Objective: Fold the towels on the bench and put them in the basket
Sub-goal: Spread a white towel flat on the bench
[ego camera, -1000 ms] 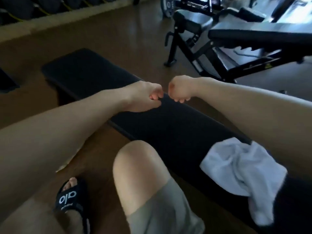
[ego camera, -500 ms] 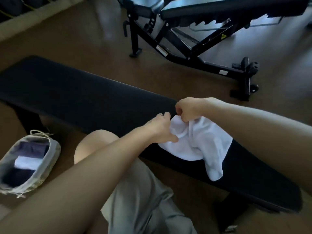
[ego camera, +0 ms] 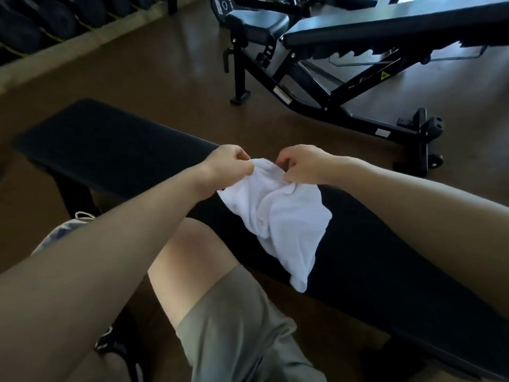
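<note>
Two hands pinch the far edge of one crumpled white towel (ego camera: 278, 216): left hand (ego camera: 228, 165) at its left corner, right hand (ego camera: 301, 164) just beside. Towel lies bunched mid-length on the black padded desk (ego camera: 115, 150), trailing toward the near edge. Basket (ego camera: 59, 231) sits on the brown floor (ego camera: 154, 75) below the left forearm, mostly hidden. Adjustable bench (ego camera: 344, 59) stands beyond.

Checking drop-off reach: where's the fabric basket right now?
In the head view the pale fabric basket sits low on the left, on the floor beside the flat black bench, mostly hidden behind the left forearm.
</note>
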The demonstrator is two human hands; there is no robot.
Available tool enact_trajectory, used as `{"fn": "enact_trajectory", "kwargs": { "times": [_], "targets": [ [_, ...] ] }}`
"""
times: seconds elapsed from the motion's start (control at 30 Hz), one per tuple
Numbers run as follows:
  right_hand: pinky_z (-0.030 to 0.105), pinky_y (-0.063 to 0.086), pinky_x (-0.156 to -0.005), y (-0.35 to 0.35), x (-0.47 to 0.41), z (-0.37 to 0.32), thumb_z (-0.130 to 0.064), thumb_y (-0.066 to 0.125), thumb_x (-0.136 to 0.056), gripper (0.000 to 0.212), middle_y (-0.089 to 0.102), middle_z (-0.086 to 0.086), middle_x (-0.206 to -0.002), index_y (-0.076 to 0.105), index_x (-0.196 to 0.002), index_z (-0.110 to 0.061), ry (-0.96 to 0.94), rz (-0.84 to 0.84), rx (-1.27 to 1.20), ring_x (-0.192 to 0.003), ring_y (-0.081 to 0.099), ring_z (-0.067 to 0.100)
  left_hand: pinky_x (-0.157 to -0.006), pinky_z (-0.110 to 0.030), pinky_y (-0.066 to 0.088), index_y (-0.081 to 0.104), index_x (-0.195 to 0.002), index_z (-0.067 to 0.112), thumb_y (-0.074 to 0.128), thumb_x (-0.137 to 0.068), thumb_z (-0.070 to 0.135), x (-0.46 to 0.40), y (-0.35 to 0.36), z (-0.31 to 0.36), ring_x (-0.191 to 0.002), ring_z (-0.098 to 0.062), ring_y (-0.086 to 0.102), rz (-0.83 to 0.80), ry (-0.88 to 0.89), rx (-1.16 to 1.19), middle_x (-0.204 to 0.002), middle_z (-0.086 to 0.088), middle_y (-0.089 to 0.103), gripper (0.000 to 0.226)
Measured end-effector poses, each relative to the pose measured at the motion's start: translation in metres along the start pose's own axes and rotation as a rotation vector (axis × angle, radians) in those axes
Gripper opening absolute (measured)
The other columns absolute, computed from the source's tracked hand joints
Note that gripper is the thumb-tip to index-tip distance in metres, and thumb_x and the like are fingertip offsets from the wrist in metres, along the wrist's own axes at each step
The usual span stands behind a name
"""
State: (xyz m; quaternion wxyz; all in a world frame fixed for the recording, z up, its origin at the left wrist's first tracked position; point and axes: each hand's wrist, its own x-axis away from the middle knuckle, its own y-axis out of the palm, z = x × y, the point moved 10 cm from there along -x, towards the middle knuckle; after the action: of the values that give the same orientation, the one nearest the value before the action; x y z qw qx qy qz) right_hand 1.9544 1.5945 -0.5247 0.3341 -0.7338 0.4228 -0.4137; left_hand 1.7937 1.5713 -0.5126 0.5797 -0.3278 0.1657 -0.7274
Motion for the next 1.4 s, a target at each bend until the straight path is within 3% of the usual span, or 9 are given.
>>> {"fn": "enact_trajectory", "kwargs": {
  "times": [0.1, 0.3, 0.47, 0.73, 0.9, 1.0, 1.13, 1.23, 1.4],
  "targets": [
    [0.02, 0.045, -0.071, -0.001, 0.002, -0.04, -0.006, 0.069, -0.084, 0.05, 0.045, -0.012, -0.109, 0.054, -0.121, -0.037, -0.19, 0.017, -0.109, -0.097, 0.051, 0.008, -0.069, -0.026, 0.045, 0.066, -0.106, 0.022, 0.063, -0.097, 0.024, 0.006, -0.009, 0.012, -0.088, -0.01, 0.06, -0.032, 0.131, -0.021, -0.096, 0.003, 0.065, 0.009],
    [0.018, 0.037, -0.053, -0.006, 0.003, -0.081, -0.006, 0.065, -0.08, 0.029, 0.051, -0.011, -0.065, 0.053, -0.065, -0.028, -0.238, 0.024, -0.125, -0.059, 0.047, 0.007, -0.084, -0.035, 0.052, 0.067, -0.096, 0.026, 0.06, -0.095, 0.016, 0.012, -0.041, 0.036, -0.099, -0.018, 0.063, -0.061, 0.305, -0.161, -0.102, 0.001, 0.068, 0.012],
    [0.023, 0.034, -0.056, -0.029, 0.001, -0.086, -0.014, 0.063, -0.088, 0.031, 0.048, -0.004, -0.062, 0.05, -0.059, -0.016, -0.248, 0.189, -0.06, -0.057, 0.042, 0.01, -0.073, -0.029, 0.052, 0.056, -0.109, 0.032, 0.067, -0.094, 0.028, 0.011, -0.071, 0.022, -0.095, -0.011, 0.059, -0.042, 0.294, -0.49, -0.105, 0.01, 0.058, 0.019],
    [0.031, 0.031, -0.056, -0.07, 0.001, -0.107, -0.006, 0.06, -0.088, 0.039, 0.041, -0.003, -0.061, 0.037, -0.059, -0.019, -0.341, 0.395, 0.055, -0.057, 0.037, 0.014, -0.064, -0.041, 0.05, 0.06, -0.095, 0.017, 0.052, -0.097, 0.017, 0.024, -0.161, 0.031, -0.07, -0.028, 0.059, 0.423, 0.31, -0.662, -0.079, -0.006, 0.059, 0.009],
    [0.033, 0.034, -0.056, -0.106, -0.001, -0.117, 0.0, 0.051, -0.083, 0.015, 0.052, 0.005, -0.071, 0.047, -0.078, -0.013, -0.384, 0.551, -0.066, -0.061, 0.04, 0.016, -0.06, -0.039, 0.045, 0.053, -0.101, 0.012, 0.045, -0.101, 0.015, 0.036, -0.203, 0.045, -0.069, -0.029, 0.057, 0.598, 0.304, -0.655, -0.078, -0.007, 0.055, 0.008],
    [0.037, 0.044, -0.06, -0.125, -0.005, -0.114, -0.003, 0.052, -0.083, 0.014, 0.056, -0.002, -0.073, 0.054, -0.087, -0.016, -0.347, 0.635, -0.048, -0.067, 0.052, 0.021, -0.065, -0.041, 0.045, 0.053, -0.107, 0.011, 0.044, -0.102, 0.018, 0.045, -0.234, 0.045, -0.077, -0.029, 0.058, 0.749, 0.313, -0.58, -0.088, -0.01, 0.059, 0.012],
    [0.036, 0.039, -0.062, -0.122, -0.004, -0.107, -0.009, 0.057, -0.082, 0.013, 0.057, -0.002, -0.084, 0.053, -0.089, -0.02, -0.261, 0.696, 0.141, -0.077, 0.055, 0.026, -0.074, -0.041, 0.042, 0.054, -0.106, 0.009, 0.04, -0.1, 0.02, 0.043, -0.264, 0.016, -0.091, -0.03, 0.056, 0.82, 0.181, -0.318, -0.099, -0.011, 0.058, 0.019],
    [0.031, 0.037, -0.058, -0.078, 0.0, -0.108, -0.016, 0.06, -0.085, 0.014, 0.057, -0.007, -0.08, 0.049, -0.086, -0.024, -0.23, 0.512, 0.147, -0.076, 0.061, 0.024, -0.075, -0.043, 0.041, 0.048, -0.102, 0.014, 0.041, -0.103, 0.026, 0.027, -0.244, -0.025, -0.089, -0.031, 0.052, 0.656, -0.006, -0.465, -0.1, -0.011, 0.054, 0.014],
    [0.023, 0.046, -0.066, 0.062, 0.017, -0.096, -0.035, 0.072, -0.086, 0.029, 0.06, -0.004, -0.089, 0.065, -0.11, -0.02, -0.178, -0.212, 0.235, -0.081, 0.061, 0.017, -0.074, -0.043, 0.045, 0.054, -0.115, 0.012, 0.041, -0.105, 0.022, 0.014, -0.193, -0.111, -0.092, -0.033, 0.057, 0.336, -0.247, -0.734, -0.111, -0.014, 0.059, 0.019]
  ]
}}
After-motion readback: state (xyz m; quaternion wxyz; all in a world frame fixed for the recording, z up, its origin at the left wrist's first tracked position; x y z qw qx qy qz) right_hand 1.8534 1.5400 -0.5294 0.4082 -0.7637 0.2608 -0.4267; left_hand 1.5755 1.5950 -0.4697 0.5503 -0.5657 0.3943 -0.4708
